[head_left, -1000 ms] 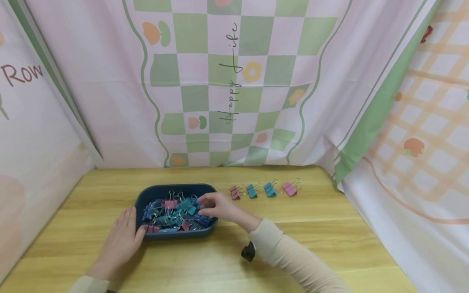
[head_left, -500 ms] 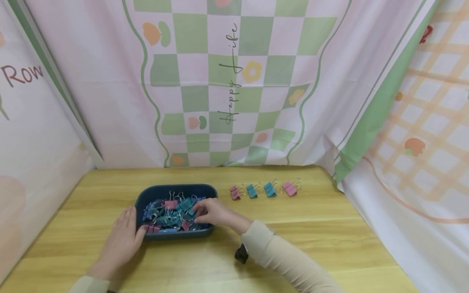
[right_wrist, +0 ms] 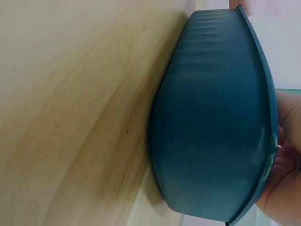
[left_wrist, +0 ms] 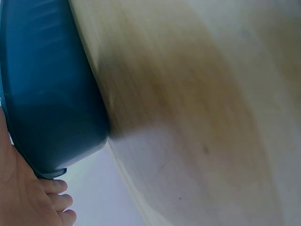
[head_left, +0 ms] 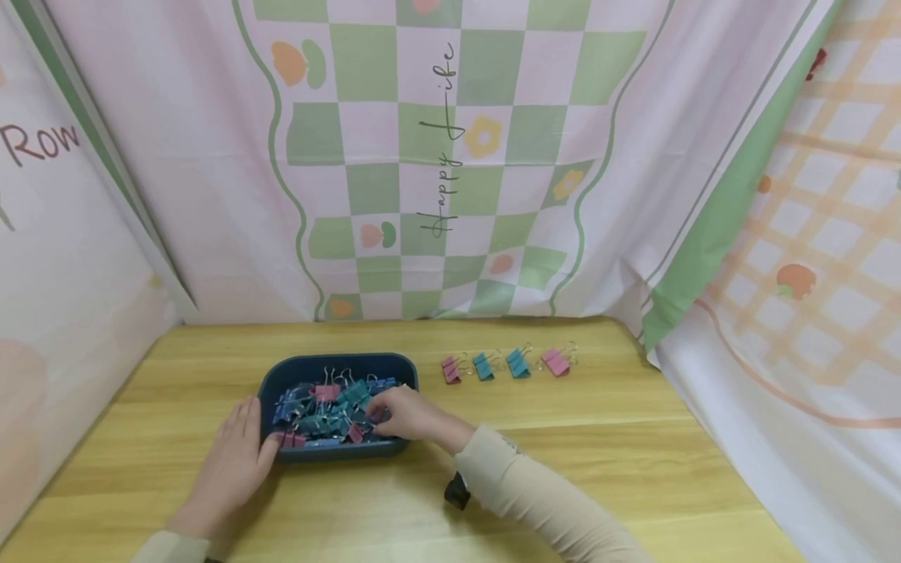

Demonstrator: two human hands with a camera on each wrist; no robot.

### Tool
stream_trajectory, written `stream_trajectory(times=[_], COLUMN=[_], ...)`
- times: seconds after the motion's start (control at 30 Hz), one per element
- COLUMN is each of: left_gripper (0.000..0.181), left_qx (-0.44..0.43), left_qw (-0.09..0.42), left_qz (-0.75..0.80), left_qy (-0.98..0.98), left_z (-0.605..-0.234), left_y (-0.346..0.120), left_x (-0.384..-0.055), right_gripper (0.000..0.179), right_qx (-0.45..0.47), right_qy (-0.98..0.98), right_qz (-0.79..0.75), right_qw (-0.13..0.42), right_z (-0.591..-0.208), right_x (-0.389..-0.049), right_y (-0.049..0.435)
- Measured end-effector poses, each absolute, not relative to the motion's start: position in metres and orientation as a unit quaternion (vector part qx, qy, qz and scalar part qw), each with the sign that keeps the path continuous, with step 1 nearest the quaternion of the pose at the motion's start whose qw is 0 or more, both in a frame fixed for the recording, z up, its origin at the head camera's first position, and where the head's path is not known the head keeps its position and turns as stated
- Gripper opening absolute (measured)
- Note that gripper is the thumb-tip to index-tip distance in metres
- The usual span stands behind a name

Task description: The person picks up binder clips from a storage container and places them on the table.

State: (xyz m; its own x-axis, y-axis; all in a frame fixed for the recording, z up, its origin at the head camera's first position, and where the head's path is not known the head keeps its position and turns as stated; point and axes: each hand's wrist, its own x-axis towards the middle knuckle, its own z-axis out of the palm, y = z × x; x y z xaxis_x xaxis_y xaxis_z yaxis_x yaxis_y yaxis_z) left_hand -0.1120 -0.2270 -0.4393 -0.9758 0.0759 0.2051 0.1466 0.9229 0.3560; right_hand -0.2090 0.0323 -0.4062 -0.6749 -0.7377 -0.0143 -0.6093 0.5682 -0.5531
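A dark blue plastic box (head_left: pixel 341 451) on the table holds a heap of binder clips in pink, teal and blue, among them a pink binder clip (head_left: pixel 326 392) and a teal binder clip (head_left: pixel 354 392). Against the box's left end rests my left hand (head_left: pixel 234 460), fingers extended along the side and thumb at the front rim. My right hand (head_left: pixel 411 414) reaches over the right rim, its bent fingertips down among the clips; I cannot tell whether they hold one. In the right wrist view, the box wall (right_wrist: pixel 211 113) hides most of the fingers.
Right of the box, binder clips lie in a row on the wooden table (head_left: pixel 577 438): a dark pink one (head_left: pixel 451 370), two blue ones (head_left: pixel 482 366) and a lighter pink one (head_left: pixel 555 362). A patterned curtain (head_left: pixel 436 180) hangs along the table's back edge.
My right hand has moved left and slightly down, deeper into the box, with thumb and fingers closer together. My left hand, the box and the row of clips stay where they were.
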Motion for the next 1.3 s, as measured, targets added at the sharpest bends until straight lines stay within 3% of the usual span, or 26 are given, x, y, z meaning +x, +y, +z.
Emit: stream_trajectory(times=[0.4,0.63,0.93,1.3], left_gripper=[0.065,0.065,0.064,0.065], left_qx=[-0.064,-0.066,-0.063,-0.056], left_qw=[0.109,0.112,0.109,0.093], left_qz=[-0.180,-0.183,-0.185,-0.186], left_qy=[-0.975,-0.974,-0.975,-0.976], left_z=[-0.440,-0.441,-0.441,-0.438], left_y=[-0.227,-0.227,-0.228,-0.227], left_x=[-0.112,-0.112,-0.112,-0.112], right_gripper=[0.004,0.006,0.004,0.006], right_qx=[-0.345,-0.313,-0.258,-0.164], right_qy=[0.885,0.887,0.870,0.814], right_qz=[-0.302,-0.337,-0.419,-0.554], right_qw=[0.078,0.035,0.027,0.061], right_z=[-0.410,-0.410,-0.399,-0.379], right_x=[-0.209,-0.215,-0.225,-0.239], right_y=[0.032,0.035,0.046,0.067])
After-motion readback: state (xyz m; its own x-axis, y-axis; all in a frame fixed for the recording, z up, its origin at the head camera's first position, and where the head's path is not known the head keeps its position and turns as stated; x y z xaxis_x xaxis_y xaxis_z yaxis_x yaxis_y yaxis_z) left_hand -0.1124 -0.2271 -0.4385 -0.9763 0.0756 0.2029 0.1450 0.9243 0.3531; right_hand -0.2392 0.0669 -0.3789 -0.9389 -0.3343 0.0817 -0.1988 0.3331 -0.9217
